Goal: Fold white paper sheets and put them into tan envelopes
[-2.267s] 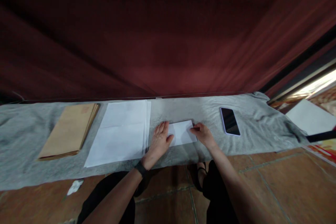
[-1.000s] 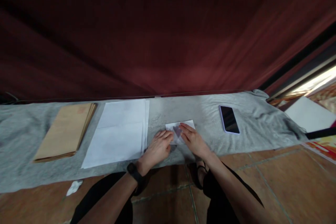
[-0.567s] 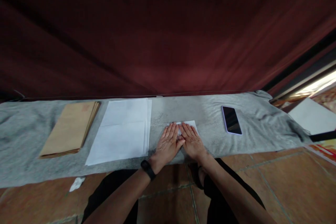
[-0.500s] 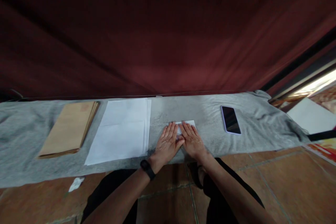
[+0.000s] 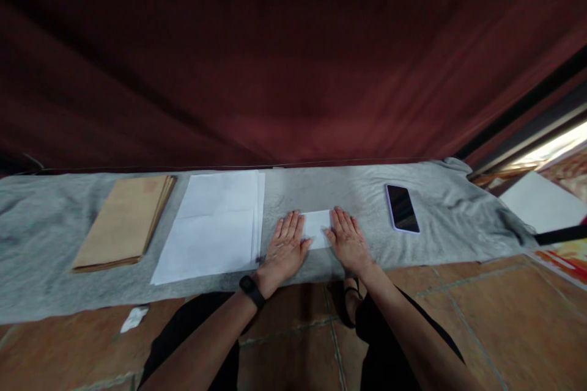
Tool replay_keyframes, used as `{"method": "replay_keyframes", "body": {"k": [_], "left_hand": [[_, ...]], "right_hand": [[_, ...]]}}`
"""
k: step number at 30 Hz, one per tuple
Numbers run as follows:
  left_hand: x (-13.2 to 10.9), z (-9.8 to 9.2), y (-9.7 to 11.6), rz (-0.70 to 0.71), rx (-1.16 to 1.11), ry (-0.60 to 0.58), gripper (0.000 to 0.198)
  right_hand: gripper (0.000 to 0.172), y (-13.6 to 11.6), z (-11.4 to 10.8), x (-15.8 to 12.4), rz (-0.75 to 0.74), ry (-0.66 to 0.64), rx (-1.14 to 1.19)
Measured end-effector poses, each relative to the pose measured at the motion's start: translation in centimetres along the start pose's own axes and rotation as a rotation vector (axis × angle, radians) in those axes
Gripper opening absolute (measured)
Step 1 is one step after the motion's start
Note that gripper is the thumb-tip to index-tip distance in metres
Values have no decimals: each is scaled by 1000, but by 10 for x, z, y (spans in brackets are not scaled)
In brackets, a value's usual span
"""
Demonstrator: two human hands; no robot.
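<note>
the left hand and right hand lie flat, palms down and thumbs held out, on the two ends of the slip, just below the frame's middle. sheets and a brown stack lie on the cloth at left, the phone at right.

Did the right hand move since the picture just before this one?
Yes. The right hand has moved rightward, closer to the phone, which lies in the same place on the grey cloth.
</note>
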State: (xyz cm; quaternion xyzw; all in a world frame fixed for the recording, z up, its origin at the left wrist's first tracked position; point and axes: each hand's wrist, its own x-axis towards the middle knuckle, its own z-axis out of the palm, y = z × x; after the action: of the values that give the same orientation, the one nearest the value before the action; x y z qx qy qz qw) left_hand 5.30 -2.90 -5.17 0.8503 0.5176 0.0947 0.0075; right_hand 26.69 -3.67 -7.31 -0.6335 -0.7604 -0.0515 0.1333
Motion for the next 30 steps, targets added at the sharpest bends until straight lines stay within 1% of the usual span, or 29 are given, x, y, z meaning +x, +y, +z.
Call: {"method": "replay_keyframes", "body": {"k": [8,13,16,20,22,24,26,28,30], "left_hand": [[-4,2,-4,-18,-44,11,64],[-8,0,-6,-36,-32,-12,62],[-8,0,-7,-45,-25,-27,63],[-8,1,-6,-51,-25,-35,63],[-8,1,-6,-48,-29,-30,63],[-9,2,-6,-45,-33,-21,62],[-9,3,-6,-45,-33,-15,61],[-10,4,-6,-47,-33,-14,61],[-11,6,-7,-47,-40,-8,60]], "right_hand": [[62,5,1,-3,95,20,-11],[60,8,1,-4,129,25,-37],[57,11,-4,-3,157,-18,-37],[55,11,-15,4,225,-118,2],[58,5,-19,8,253,-117,9],[60,-7,-18,9,219,-61,4],[59,-23,-13,6,114,2,9],[56,-38,-7,0,-4,20,35],[55,-49,-2,-6,-63,21,48]]}}
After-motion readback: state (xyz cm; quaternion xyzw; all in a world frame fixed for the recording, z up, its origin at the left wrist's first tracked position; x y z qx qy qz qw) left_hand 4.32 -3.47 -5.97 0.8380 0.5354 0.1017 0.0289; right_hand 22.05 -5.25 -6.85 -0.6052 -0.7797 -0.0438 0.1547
